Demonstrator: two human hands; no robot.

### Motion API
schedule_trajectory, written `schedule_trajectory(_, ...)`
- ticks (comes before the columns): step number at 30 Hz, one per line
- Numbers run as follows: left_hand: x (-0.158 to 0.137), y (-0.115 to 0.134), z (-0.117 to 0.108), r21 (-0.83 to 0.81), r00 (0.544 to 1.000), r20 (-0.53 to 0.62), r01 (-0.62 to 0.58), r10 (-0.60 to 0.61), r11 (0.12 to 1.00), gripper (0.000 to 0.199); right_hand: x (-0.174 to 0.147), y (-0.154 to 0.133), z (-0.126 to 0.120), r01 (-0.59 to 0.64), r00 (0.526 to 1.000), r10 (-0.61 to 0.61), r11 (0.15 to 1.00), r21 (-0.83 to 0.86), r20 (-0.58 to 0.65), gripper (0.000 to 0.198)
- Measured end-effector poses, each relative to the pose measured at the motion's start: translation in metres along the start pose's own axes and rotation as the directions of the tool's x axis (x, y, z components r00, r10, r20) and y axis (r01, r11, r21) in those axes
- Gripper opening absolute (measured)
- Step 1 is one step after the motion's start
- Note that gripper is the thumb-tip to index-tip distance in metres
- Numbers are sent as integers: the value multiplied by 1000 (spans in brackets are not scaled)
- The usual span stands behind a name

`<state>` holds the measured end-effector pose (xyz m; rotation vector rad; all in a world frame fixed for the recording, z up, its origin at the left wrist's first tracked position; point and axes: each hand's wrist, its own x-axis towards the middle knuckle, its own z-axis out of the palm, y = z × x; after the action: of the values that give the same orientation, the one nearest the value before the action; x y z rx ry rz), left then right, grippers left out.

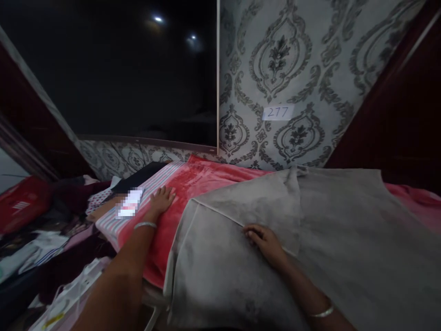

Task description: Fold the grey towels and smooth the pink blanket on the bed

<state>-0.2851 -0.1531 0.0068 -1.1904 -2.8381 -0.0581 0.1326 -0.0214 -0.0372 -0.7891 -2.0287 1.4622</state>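
Silver-grey damask-patterned wallpaper is seen at the back, partly covered by a flat black television screen. A large, soft grey cloth is spread across centre and right, laid over a red plush cloth; its left part is creased along a pale edge line. A pink-and-blue striped cloth is exposed along the red one's left side. A shiny red bag is set among heaped clothes, far left. Red plush is touched by the left hand, palm down, fingers spread, nothing grasped. The grey cloth's edge line is pinched by the right hand. A white paper label, marked 277, is stuck on the wallpaper.
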Motion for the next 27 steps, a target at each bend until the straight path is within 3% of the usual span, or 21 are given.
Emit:
schedule_trajectory(5, 0, -4, -4, -26, 999, -21, -45, 44, 999, 57, 2, -2, 0, -8, 1000, 8, 1000, 25, 10, 35)
schedule_trajectory(9, -11, 32, -19, -114, 966, -58, -256, 251, 960, 56, 6, -5, 4, -5, 1000, 5, 999, 42, -5, 28)
schedule_trajectory(11, -25, 66, -25, -153, 884, -104, -466, 455, 871, 58, 7, -8, 5, -12, 1000, 14, 996, 83, -21, 26)
schedule_trajectory(12, -36, 86, -27, -169, 806, -136, -592, 576, 788, 61, 7, -11, 5, -15, 1000, 18, 994, 108, -25, 26)
schedule_trajectory(14, -59, 125, -29, -164, 607, -171, -794, 776, 585, 70, 4, -16, 1, 1, 999, 4, 990, 142, -36, 27)
schedule_trajectory(15, -71, 143, -29, -145, 519, -157, -854, 840, 500, 72, 2, -19, -3, 24, 999, -18, 989, 143, -46, 27)
schedule_trajectory(17, -90, 176, -29, -95, 392, -104, -919, 914, 384, 73, -6, -23, -17, 84, 994, -75, 990, 109, -84, 27)
schedule_trajectory(19, -100, 201, -28, -38, 324, -52, -946, 945, 322, 67, -15, -24, -40, 121, 983, -111, 991, 56, -145, 28)
schedule_trajectory(22, -97, 226, -30, 26, 259, -1, -965, 966, 259, 49, -32, -16, -85, 105, 950, -100, 994, 2, -296, 33)
schedule_trajectory(27, -84, 238, -33, 84, 163, -20, -983, 986, 164, 29, -52, 19, -148, -28, 838, 24, 1000, 2, -545, 44)
